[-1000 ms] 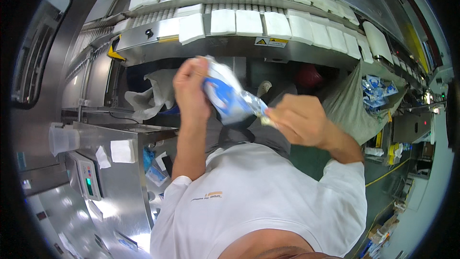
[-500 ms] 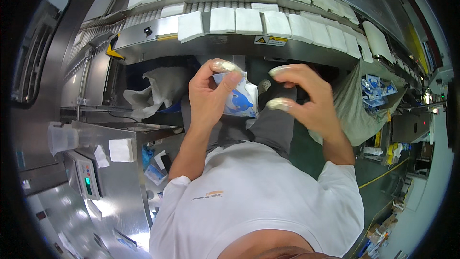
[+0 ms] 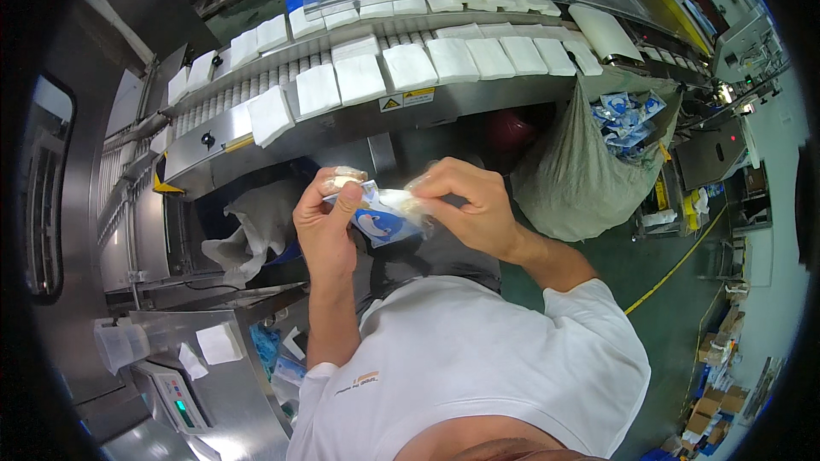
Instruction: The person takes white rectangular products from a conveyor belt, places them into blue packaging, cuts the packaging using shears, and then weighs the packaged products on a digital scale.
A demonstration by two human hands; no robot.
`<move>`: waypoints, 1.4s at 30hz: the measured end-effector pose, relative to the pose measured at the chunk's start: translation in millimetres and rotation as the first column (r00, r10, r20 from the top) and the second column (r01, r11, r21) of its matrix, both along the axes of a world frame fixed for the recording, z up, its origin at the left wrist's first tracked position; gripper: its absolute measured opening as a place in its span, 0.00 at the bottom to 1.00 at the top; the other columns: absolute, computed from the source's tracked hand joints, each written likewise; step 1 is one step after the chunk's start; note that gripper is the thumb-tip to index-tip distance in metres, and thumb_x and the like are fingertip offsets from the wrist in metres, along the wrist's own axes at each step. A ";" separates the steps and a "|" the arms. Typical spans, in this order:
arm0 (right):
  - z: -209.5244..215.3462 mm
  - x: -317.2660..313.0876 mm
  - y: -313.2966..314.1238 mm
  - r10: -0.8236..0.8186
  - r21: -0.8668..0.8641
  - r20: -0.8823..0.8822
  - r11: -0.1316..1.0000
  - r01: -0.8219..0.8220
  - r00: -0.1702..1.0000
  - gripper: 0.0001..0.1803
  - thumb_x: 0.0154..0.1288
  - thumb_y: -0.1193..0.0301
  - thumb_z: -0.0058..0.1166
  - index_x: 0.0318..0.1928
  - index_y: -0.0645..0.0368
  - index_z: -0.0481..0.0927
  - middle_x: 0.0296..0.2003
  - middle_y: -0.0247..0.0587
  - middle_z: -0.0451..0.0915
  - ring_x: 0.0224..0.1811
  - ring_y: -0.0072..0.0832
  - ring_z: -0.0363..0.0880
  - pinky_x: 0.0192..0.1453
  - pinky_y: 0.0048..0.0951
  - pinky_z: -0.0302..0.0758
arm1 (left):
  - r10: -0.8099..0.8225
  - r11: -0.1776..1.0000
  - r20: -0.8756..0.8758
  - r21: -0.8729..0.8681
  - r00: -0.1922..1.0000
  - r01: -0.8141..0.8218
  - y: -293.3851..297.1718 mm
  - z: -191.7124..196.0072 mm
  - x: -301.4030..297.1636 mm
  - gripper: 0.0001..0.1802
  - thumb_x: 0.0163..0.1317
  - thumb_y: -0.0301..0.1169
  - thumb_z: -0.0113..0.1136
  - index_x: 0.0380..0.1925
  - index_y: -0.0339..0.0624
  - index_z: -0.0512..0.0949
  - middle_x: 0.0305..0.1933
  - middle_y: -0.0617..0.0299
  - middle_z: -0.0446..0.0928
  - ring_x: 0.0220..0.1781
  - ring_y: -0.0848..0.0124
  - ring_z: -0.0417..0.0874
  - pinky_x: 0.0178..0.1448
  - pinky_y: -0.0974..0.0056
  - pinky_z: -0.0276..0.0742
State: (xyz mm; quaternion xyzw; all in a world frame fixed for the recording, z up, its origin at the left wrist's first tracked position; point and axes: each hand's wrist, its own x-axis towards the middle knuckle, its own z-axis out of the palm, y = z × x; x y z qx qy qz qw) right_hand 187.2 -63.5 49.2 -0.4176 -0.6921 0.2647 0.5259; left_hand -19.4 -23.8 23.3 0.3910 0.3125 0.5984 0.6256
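pack sits between my hands, long axis left-right; left hand and right hand each pinch an end, equally near.

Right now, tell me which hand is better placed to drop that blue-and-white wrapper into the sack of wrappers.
Right. The right hand pinches the wrapper on the side nearer the grey sack, which stands to the person's right. The left hand holds the far end, so it would probably have to cross over.

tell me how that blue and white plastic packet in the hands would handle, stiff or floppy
Probably floppy: the blue and white packet crumples between the left hand and right hand. Likely light, since fingertips alone carry it. Its glossy film may be slippery.
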 end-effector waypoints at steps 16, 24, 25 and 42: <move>-4.6 27.7 -5.7 0.077 -0.179 0.098 0.982 -0.058 0.992 0.15 0.61 0.78 0.67 0.49 0.67 0.85 0.40 0.42 0.85 0.40 0.26 0.83 0.46 0.27 0.79 | -0.043 0.968 -0.186 0.236 0.982 0.087 -6.9 -0.7 17.4 0.07 0.63 0.24 0.73 0.39 0.37 0.85 0.47 0.59 0.84 0.46 0.72 0.85 0.51 0.68 0.81; -19.7 52.3 5.2 -0.265 -0.311 -0.767 0.950 0.023 0.584 0.15 0.76 0.67 0.60 0.53 0.66 0.82 0.42 0.38 0.87 0.38 0.21 0.85 0.42 0.23 0.82 | -0.001 1.000 0.050 -0.002 0.999 0.001 -2.0 -17.8 12.8 0.04 0.69 0.25 0.67 0.40 0.40 0.80 0.50 0.56 0.85 0.46 0.72 0.85 0.51 0.65 0.83; -22.1 52.8 4.7 -0.251 -0.313 -0.789 0.949 -0.016 0.562 0.15 0.76 0.67 0.60 0.53 0.66 0.82 0.42 0.38 0.87 0.39 0.22 0.85 0.43 0.24 0.82 | -0.085 0.996 -0.029 -0.024 0.996 0.084 -3.6 -16.6 12.6 0.04 0.69 0.24 0.67 0.40 0.40 0.80 0.51 0.55 0.86 0.46 0.73 0.85 0.51 0.66 0.83; 21.4 48.7 -12.8 0.116 -0.134 -0.155 0.981 -0.137 0.981 0.18 0.54 0.80 0.72 0.48 0.63 0.87 0.44 0.43 0.86 0.45 0.27 0.84 0.50 0.28 0.80 | -0.103 0.814 -0.485 0.461 0.868 0.354 6.4 2.7 22.9 0.17 0.52 0.24 0.76 0.43 0.33 0.86 0.39 0.59 0.85 0.38 0.73 0.84 0.41 0.69 0.77</move>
